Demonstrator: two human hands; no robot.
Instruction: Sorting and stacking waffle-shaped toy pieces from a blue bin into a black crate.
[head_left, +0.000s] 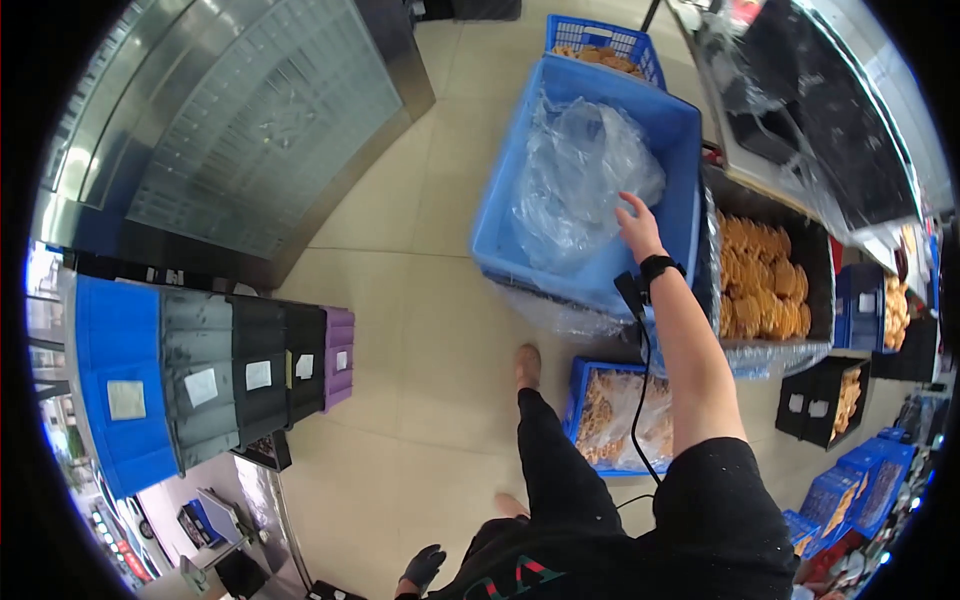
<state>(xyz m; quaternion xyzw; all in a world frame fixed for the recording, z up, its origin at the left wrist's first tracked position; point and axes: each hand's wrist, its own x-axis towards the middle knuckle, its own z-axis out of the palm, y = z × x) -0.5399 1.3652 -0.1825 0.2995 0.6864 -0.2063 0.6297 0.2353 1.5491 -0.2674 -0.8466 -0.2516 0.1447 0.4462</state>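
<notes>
My right hand (640, 230) is bare, with a black band (660, 266) at the wrist. It reaches over a large blue tub (592, 75) with its fingers apart. Crumpled clear plastic sheeting (580, 170) lies inside the tub; my fingertips are at its right edge, and whether they touch it I cannot tell. A black cable and plug (630, 292) hang beside my right wrist. Low on the left, by my body, my left hand (425, 567) wears a dark glove. Its fingers are loosely apart and nothing shows in them.
Right of the tub stands a dark crate of round golden-brown pieces (760, 275). A blue crate (577, 405) with plastic-covered brown pieces sits by my legs. Behind the tub is a blue basket (645, 58). Stacked bins (200, 340) and a steel cabinet (270, 130) line the left.
</notes>
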